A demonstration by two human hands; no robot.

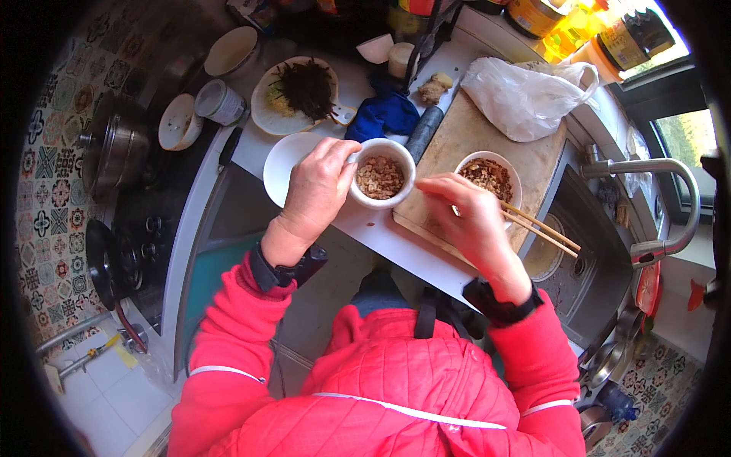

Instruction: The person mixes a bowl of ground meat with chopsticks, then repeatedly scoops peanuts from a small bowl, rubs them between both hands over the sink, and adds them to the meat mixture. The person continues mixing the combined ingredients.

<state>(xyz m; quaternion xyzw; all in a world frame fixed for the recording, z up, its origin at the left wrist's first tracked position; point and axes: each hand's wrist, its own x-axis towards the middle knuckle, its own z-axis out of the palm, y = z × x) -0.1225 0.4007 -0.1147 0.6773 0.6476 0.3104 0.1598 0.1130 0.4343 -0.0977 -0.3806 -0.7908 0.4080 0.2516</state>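
Note:
A pale stone mortar (pixel 381 201) with coarsely crushed brown nuts (pixel 379 177) inside is on the white counter. My left hand (pixel 321 181) grips its left rim between fingers and thumb. My right hand (pixel 461 214) hovers just right of the mortar, fingers bent and somewhat blurred; I see nothing held in it. Behind that hand, a white bowl (pixel 517 191) of reddish-brown chopped bits sits on the wooden cutting board (pixel 425 216). Two wooden chopsticks (pixel 542 229) lean out of it to the right. A white plate (pixel 280 171) lies partly under my left hand.
Beyond the mortar are a blue cloth (pixel 388 116), a dark stone pestle (pixel 425 132), ginger (pixel 432 91) and a plate of dark shreds (pixel 260 111). A plastic bag (pixel 514 103) rests on the board's far end. The sink (pixel 594 285) and faucet (pixel 685 183) are right, the stove (pixel 154 228) left.

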